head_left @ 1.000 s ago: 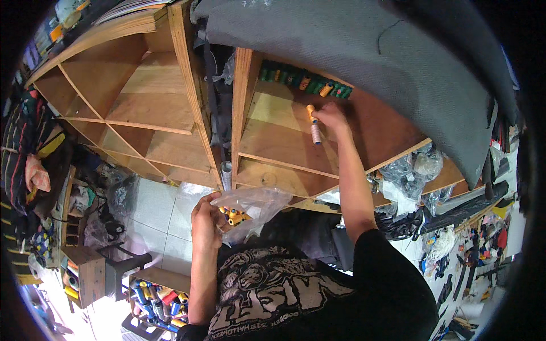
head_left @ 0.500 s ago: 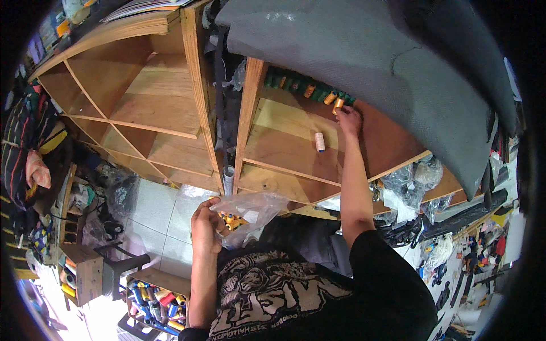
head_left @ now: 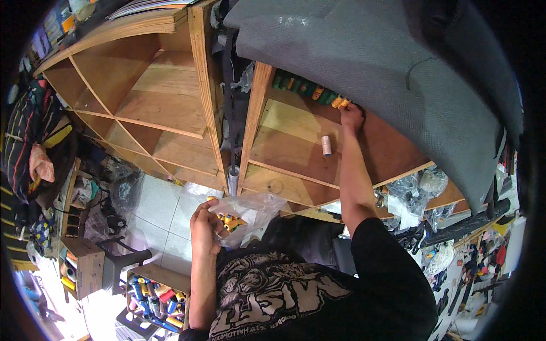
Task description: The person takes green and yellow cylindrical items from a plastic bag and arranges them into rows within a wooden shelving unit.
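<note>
My right hand [head_left: 352,117] reaches into the open cubby, its fingers closed on an orange thread spool [head_left: 344,103] at the right end of a row. Green thread spools [head_left: 303,88] make up most of that row, with a few orange ones among them. A pale thread spool [head_left: 326,146] stands apart on the cubby's wooden surface, left of my forearm. Low in front of me, my left hand [head_left: 203,224] grips a clear plastic bag [head_left: 261,209] by its side. Several orange spools [head_left: 230,221] show inside the bag. A yellow bit shows by its fingertips.
Grey padded fabric [head_left: 352,51] overhangs the cubby. Wooden compartments [head_left: 165,108] stand at the left beside an upright post. A cardboard box [head_left: 165,277] of mixed spools sits lower left, near a dark stool [head_left: 122,261]. Crumpled plastic [head_left: 424,182] lies right of my arm.
My right hand has moved the orange spool up against the row's end, beside another orange one. The view has shifted slightly. My left hand keeps its grip on the bag.
</note>
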`<action>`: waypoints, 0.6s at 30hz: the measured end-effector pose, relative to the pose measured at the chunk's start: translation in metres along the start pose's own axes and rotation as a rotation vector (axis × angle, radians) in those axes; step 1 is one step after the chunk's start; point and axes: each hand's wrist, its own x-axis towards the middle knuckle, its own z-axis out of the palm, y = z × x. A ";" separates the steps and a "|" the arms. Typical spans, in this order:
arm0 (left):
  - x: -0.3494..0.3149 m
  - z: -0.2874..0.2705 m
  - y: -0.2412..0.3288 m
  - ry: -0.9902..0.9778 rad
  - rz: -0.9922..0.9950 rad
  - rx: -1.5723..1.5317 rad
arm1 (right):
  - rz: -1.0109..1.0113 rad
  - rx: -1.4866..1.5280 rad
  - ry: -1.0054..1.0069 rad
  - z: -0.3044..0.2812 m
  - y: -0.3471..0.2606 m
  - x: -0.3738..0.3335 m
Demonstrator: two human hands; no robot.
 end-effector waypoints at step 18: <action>0.004 0.006 -0.008 -0.015 -0.028 0.081 | 0.221 0.330 -0.135 0.003 -0.013 -0.001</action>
